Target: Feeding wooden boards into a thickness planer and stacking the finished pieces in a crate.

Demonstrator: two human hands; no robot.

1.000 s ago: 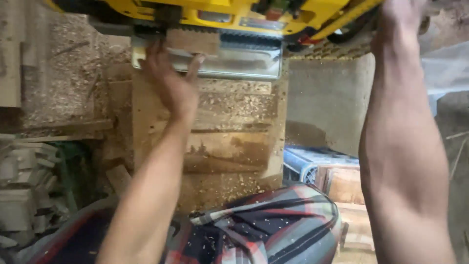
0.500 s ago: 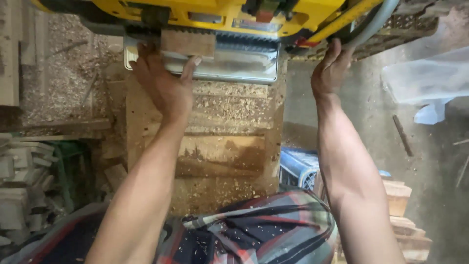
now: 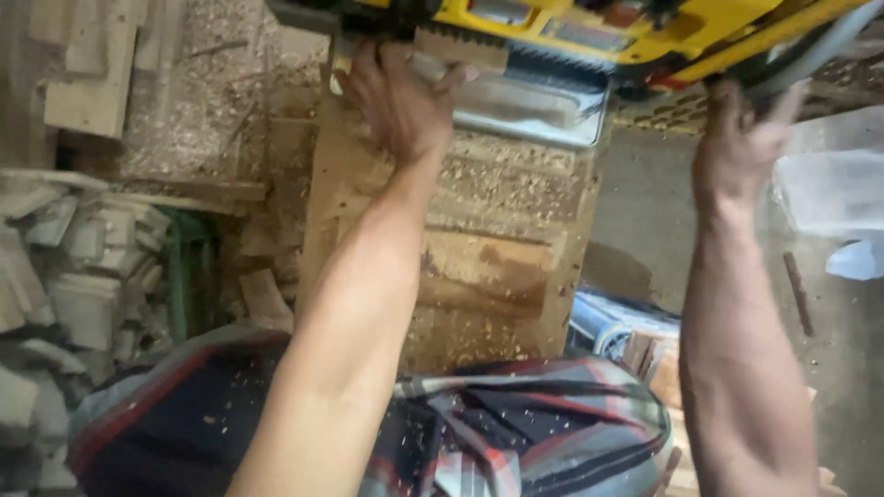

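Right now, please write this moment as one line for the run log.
left hand: on wood piece at yellow planer | right hand: gripping planer's right side | sawdust-covered wooden stand below

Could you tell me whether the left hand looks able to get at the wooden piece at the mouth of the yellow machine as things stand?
Probably yes: the left hand already lies beside the wooden piece at the yellow machine, with nothing between them.

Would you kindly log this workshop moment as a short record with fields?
Setting: wood workshop, seen from the head camera
Machine: yellow planer with metal tray
Left hand: on a wood piece at the planer mouth
Right hand: raised at the planer's right side; grip unclear
Stand: plywood stand, dusted with sawdust
Left side: pile of wood offcuts
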